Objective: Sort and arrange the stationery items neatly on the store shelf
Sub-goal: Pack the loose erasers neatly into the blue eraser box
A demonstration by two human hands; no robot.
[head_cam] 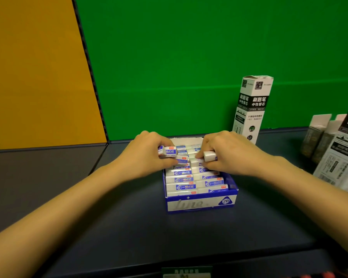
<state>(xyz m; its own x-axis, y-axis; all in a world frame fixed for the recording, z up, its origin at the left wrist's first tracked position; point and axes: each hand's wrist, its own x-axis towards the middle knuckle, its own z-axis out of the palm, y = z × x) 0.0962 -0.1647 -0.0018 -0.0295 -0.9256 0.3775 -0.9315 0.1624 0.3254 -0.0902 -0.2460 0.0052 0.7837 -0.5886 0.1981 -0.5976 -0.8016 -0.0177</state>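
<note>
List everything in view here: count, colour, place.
eraser box: one, blue and white, shelf centre
erasers: many, white with blue sleeves, rows inside eraser box
tall box: one, white and black, upright behind eraser box, right
other boxes: several, white, black, grey, shelf's right edge
shelf: one, dark blue-grey, underneath
back wall: one, green, behind shelf
side panel: one, yellow, left
left hand: one, over eraser box, holds sleeved eraser
right hand: one, over eraser box, holds white eraser

The eraser box sits on the shelf, holding two rows of erasers. The left hand grips a wrapped eraser above the rear left row. The right hand pinches a white eraser above the rear right. A refill carton stands upright behind.
</note>
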